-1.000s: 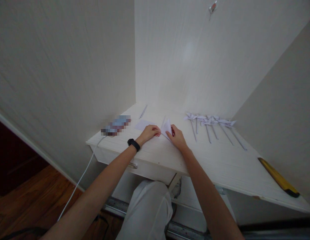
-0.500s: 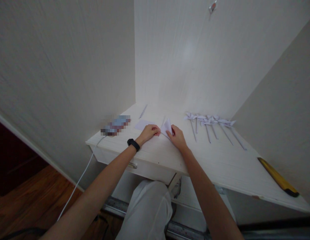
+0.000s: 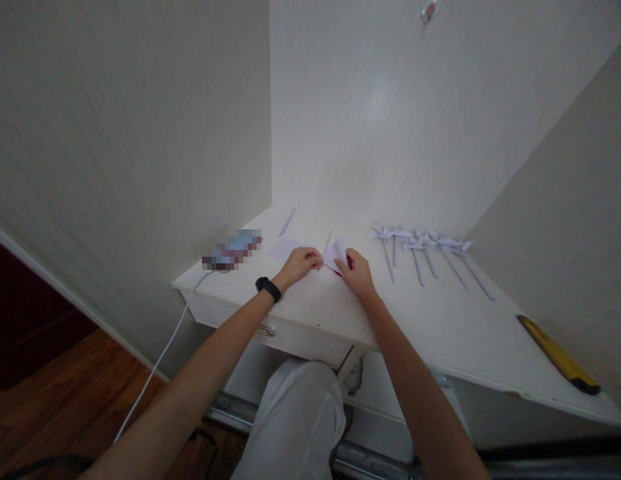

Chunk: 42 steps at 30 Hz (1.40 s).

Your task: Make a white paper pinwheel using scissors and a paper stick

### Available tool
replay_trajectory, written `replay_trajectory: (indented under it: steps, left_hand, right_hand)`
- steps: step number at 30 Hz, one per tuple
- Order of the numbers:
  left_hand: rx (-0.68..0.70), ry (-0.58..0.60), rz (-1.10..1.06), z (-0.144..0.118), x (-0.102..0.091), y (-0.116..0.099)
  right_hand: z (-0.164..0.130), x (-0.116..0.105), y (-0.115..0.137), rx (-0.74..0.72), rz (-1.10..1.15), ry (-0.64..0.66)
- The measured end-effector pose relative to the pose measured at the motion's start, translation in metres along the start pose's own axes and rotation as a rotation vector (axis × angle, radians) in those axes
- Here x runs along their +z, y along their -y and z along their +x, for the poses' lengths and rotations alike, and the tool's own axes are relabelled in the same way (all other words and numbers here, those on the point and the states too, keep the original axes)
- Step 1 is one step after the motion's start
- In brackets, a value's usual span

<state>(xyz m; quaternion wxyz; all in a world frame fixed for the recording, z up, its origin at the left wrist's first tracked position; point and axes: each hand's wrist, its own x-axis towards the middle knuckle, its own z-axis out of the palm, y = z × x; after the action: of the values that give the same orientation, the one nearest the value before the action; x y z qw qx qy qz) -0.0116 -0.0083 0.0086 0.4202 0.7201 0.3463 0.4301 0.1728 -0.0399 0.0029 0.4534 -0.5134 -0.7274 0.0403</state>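
Observation:
A folded sheet of white paper (image 3: 334,252) stands up between my two hands, above the white desk. My right hand (image 3: 357,272) grips its right side between thumb and fingers. Something small and red shows beneath that hand; its kind is unclear. My left hand (image 3: 301,264), with a black band on its wrist, pinches the paper's left corner. Behind the left hand lies a flat sheet of paper (image 3: 285,249). A thin white stick (image 3: 287,222) rests farther back, and part of another pale stick shows just behind the folded paper.
Several white paper pinwheels (image 3: 420,240) on sticks lie in a row at the right. A blurred, phone-like device (image 3: 233,251) with a white cable (image 3: 176,331) is at the left edge. A yellow tool with black ends (image 3: 555,352) lies near the right wall. Walls enclose the desk (image 3: 300,313).
The folded paper has shifted and tilted slightly in my right hand. A red bit now shows below it. My left hand has barely moved.

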Motion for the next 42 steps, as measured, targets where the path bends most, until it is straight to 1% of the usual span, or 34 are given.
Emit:
replay_trajectory:
  steps: [11,21,33,38,42]
  left_hand:
    - [0.001,-0.024,0.012,0.002,0.0,0.004]
    - [0.024,-0.046,0.056,0.002,-0.002,0.002]
    - [0.008,-0.044,0.059,0.002,-0.001,0.001]
    - [0.0,-0.047,0.066,0.0,-0.001,-0.004]
    - [-0.016,-0.046,0.073,-0.001,-0.001,-0.008]
  right_hand:
    - [0.001,-0.001,0.003,0.109,0.147,-0.006]
    - [0.0,-0.002,0.004,0.136,0.246,-0.013]
    - [0.001,-0.004,0.007,0.154,0.259,-0.017]
    - [0.001,-0.003,0.004,0.146,0.259,-0.019]
    - [0.001,-0.004,0.005,0.169,0.263,-0.008]
